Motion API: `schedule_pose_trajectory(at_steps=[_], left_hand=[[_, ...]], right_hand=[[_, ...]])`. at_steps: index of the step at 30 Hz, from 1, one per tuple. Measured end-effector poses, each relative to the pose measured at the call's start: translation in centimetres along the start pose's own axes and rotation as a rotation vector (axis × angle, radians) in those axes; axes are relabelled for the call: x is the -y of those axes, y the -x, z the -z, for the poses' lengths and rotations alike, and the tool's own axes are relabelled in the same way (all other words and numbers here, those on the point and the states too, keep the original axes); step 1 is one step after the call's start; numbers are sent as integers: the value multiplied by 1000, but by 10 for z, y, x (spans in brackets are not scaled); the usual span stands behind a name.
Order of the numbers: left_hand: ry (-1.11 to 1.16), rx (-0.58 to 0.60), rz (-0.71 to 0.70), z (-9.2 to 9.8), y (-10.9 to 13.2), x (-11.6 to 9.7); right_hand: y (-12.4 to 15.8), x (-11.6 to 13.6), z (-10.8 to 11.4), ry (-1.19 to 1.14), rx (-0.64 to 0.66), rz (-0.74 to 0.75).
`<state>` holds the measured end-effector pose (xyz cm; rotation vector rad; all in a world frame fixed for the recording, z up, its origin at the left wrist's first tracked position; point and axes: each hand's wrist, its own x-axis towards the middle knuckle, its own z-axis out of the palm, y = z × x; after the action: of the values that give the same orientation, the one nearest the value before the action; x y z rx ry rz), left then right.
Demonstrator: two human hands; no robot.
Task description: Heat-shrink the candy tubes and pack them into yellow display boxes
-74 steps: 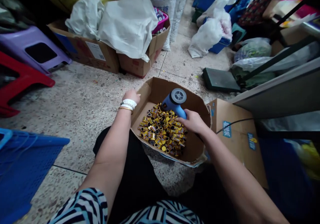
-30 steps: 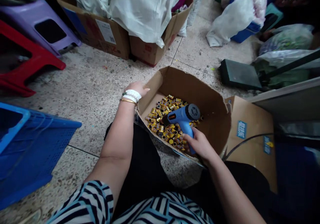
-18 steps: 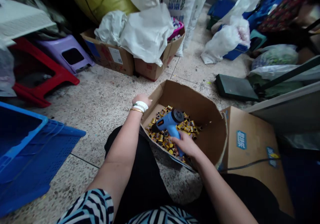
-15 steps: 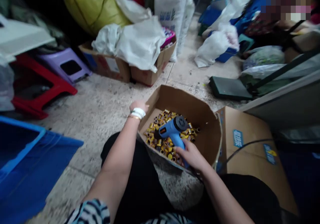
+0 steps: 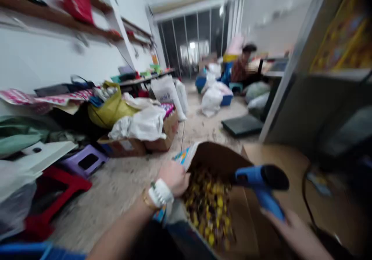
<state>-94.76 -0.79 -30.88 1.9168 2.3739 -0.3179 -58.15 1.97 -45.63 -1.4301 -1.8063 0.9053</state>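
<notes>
My left hand, with a white band at its wrist, is closed on the near left rim of an open cardboard box. The box is tilted, and many small yellow and brown cylindrical pieces lie heaped in its left part, blurred by motion. My right hand is wrapped round the handle of a blue heat gun. The heat gun is over the right side of the box, its nozzle directed left above the pieces.
A closed carton stands right of the box, with a black cable over it. Left are a purple stool, a red stool and cartons under white sacks. Farther back, a person sits near bags and a dark flat platform.
My view has risen to show the room. The box has been tipped and its pieces have slid together. The heat gun has moved right, from over the pieces to the box's right side.
</notes>
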Motion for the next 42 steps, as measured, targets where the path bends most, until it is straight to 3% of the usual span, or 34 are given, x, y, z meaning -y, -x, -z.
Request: schedule_pose_trajectory(at_steps=[2, 4, 8, 11, 14, 19, 20, 25, 27, 30, 32, 35, 38, 42], left_hand=[[-113, -41, -198, 37, 4, -37], [-155, -53, -197, 50, -4, -53], [-183, 6, -71, 20, -9, -36], [-182, -13, -26, -8, 4, -22], [-160, -34, -2, -18, 14, -16], [-121, -14, 17, -23, 18, -1], [-117, -16, 19, -25, 19, 1], [-110, -44, 29, -41, 24, 5], [-96, -56, 36, -45, 20, 15], [-61, -66, 52, -50, 4, 42], [-35, -32, 52, -58, -12, 60], [-40, 49, 28, -78, -34, 74], [-67, 79, 56, -105, -46, 77], [21, 21, 260, -127, -52, 91]], right_hand=[[13, -2, 8, 67, 2, -219], [22, -1, 11, 109, 48, -383], [25, 4, 2, -13, 176, -490], [19, 17, -17, -17, 209, -452], [12, 37, -41, 99, 222, -359], [6, 65, -80, 7, 582, -244], [4, 68, -89, 7, 595, -236], [-5, 73, -128, 204, 362, -165], [-2, 70, -127, 154, 474, -160], [11, 60, -103, 43, 673, -230], [19, 53, -85, 101, 586, -264], [20, 47, -66, 170, 328, -321], [12, 47, -59, -59, 213, -432], [6, 58, -50, -432, 184, -460]])
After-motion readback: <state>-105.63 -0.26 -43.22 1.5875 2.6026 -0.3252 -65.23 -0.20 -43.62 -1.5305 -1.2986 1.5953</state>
